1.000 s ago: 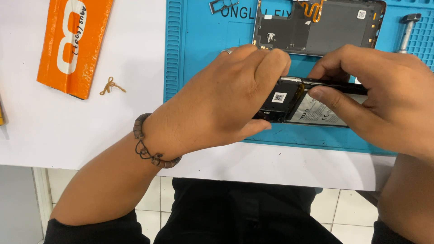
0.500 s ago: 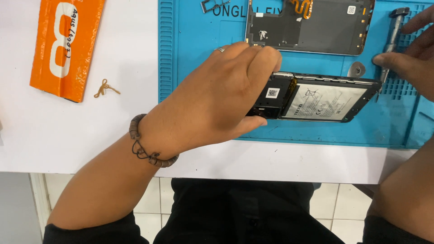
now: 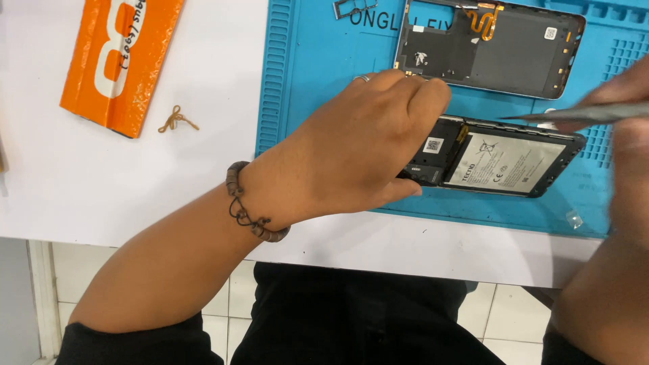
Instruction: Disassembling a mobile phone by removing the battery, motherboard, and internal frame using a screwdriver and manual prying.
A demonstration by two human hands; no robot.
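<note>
Back cover [image 3: 490, 51] already off and lying beyond the left hand [image 3: 351, 159], which pins the opened phone [image 3: 500, 159] to the blue mat [image 3: 318, 74], battery still seated, while the right hand [image 3: 625, 115] grips a metal tool [image 3: 574, 115] just above it.

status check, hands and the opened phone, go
Left hand pinning opened phone on blue mat. Right hand holding metal tool above phone. Back cover lies apart, nothing blocking.
</note>
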